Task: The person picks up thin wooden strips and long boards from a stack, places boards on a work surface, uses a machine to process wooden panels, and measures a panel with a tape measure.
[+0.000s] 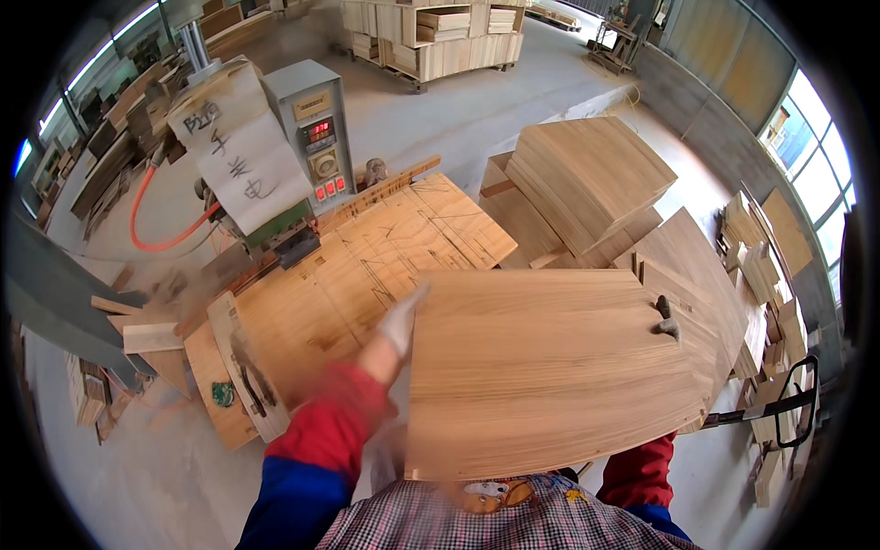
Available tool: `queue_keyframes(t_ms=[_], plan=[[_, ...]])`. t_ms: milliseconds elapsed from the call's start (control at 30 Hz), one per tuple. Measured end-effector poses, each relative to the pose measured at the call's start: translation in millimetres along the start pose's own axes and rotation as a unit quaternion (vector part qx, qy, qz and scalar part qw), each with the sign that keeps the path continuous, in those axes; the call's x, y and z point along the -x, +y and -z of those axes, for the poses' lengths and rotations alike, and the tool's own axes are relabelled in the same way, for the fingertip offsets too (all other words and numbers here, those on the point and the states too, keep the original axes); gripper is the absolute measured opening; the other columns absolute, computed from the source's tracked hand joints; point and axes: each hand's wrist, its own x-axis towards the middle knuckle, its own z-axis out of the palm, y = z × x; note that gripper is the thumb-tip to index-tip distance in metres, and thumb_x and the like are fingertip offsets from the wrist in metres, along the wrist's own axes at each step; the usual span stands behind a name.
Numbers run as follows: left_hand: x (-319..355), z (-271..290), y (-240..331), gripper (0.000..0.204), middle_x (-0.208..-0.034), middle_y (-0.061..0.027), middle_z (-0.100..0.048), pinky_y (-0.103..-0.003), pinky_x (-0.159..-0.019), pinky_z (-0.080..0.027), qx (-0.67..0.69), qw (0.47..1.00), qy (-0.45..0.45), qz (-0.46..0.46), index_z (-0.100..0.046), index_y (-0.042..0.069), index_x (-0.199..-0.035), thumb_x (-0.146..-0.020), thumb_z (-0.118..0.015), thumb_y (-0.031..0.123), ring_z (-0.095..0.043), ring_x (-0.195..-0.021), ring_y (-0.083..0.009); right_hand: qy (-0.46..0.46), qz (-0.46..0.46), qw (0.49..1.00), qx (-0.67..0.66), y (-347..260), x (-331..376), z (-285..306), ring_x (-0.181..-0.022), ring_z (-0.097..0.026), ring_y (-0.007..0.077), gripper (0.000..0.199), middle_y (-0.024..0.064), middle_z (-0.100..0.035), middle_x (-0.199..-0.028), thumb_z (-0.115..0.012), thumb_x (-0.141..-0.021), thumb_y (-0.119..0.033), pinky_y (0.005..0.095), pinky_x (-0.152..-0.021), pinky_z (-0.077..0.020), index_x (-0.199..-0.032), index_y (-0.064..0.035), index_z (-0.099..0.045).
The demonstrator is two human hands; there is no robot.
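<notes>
Wide wooden board (550,367), just right of the table (367,284), looks mid-handling to me. Left hand (400,323) is at its table-side edge, fingers fairly straight, can't tell the grip; right hand's hidden. Next move probably needs steady support.

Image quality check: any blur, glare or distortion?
Head view: left hand and red-and-blue sleeve motion-blurred, while the grain on the held board reads clearly; head view: window at right washed out in places; head view: fisheye bends straight edges, corners black.
</notes>
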Motion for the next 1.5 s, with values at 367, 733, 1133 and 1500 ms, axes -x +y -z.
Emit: queue_keyframes(t_ms=[367, 733, 1133, 1500], plan=[[-15, 219, -63, 0.040, -0.123, -0.0057, -0.057, -0.036, -0.099, -0.043, 0.004, 0.978, 0.119, -0.173, -0.054, 0.005, -0.123, -0.088, -0.062, 0.022, -0.054, -0.115, -0.0197, 0.053, -0.244, 0.966, -0.066, 29, 10, -13, -0.101, -0.061, 0.0177, 0.037, 0.0113, -0.063, -0.112, -0.053, -0.094, -0.034, 0.0334, -0.093, -0.0466, -0.116, -0.0039, -0.056], [17, 139, -31, 0.058, -0.128, -0.0058, -0.051, -0.040, -0.101, -0.038, -0.117, 0.936, 0.284, -0.173, -0.038, 0.010, -0.139, -0.088, -0.065, 0.021, -0.046, -0.121, -0.0184, -0.175, -0.227, 0.948, 0.140, 73, -85, -16, -0.107, -0.058, 0.0172, 0.046, 0.0086, -0.061, -0.117, -0.062, -0.087, -0.017, 0.0296, -0.093, -0.0457, -0.126, 0.0036, -0.050], [75, 156, 0, 0.068, -0.138, -0.0170, -0.048, -0.033, -0.104, -0.036, -0.482, 0.661, 0.554, -0.153, -0.036, 0.006, -0.143, -0.083, -0.065, 0.018, -0.047, -0.126, -0.0262, -0.209, -0.371, 0.889, 0.166, 214, -167, -66, -0.093, -0.059, 0.0104, 0.034, 0.0031, -0.064, -0.106, -0.063, -0.090, -0.013, 0.0257, -0.084, -0.0476, -0.121, -0.0008, -0.056], [116, 105, -23, 0.067, -0.147, -0.0203, -0.030, -0.044, -0.110, -0.029, -0.653, 0.563, 0.495, -0.108, -0.041, 0.005, -0.137, -0.080, -0.068, 0.027, -0.031, -0.134, -0.0384, -0.377, 0.051, 0.595, 0.708, 186, -159, -144, -0.127, -0.041, 0.0360, 0.077, 0.0210, -0.041, -0.140, -0.076, -0.072, -0.036, 0.0419, -0.106, -0.0328, -0.134, -0.0032, -0.044]])
